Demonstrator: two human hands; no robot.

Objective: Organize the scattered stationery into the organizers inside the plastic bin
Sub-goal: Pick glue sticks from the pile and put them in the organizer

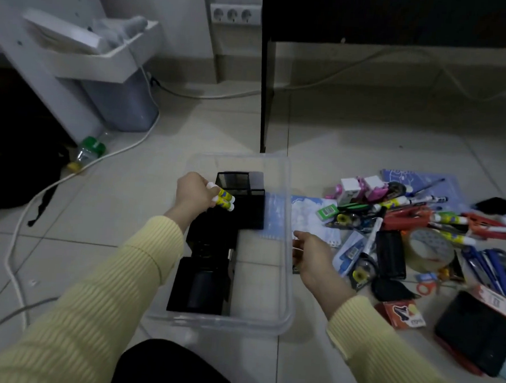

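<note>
Closest to my view, at 6 o'clock, is a dark-clothed knee [176, 367], and from either side of it two arms in ribbed pale-yellow sleeves [106, 286] reach forward over the tiled floor. Between them sits the clear rectangular plastic bin [217, 322], dead centre. Inside it, along its left half, I see a black mesh desk organizer [245, 202] at the bin's 12 o'clock end and a second black box-shaped organizer [201, 286] at its 6 o'clock end.

The left hand [194, 192] is curled tight around two white glue sticks [224, 199] with yellow-and-blue labels, held side by side over the mesh organizer's near-left corner, caps pointing toward 4 o'clock.

The right hand [313, 257] is at the bin's 3 o'clock rim, fingers bent inward. I cannot tell whether it grips the rim, holds something small or holds nothing.

At 3 o'clock of the bin lies the scattered stationery pile [406, 230]: markers, more glue sticks, a roll of clear packing tape [429, 249], red-handled scissors [407, 217] and a pale-blue spiral notebook [303, 215] touching the bin's wall. A white cable [18, 236] trails across the floor at 9 o'clock.
</note>
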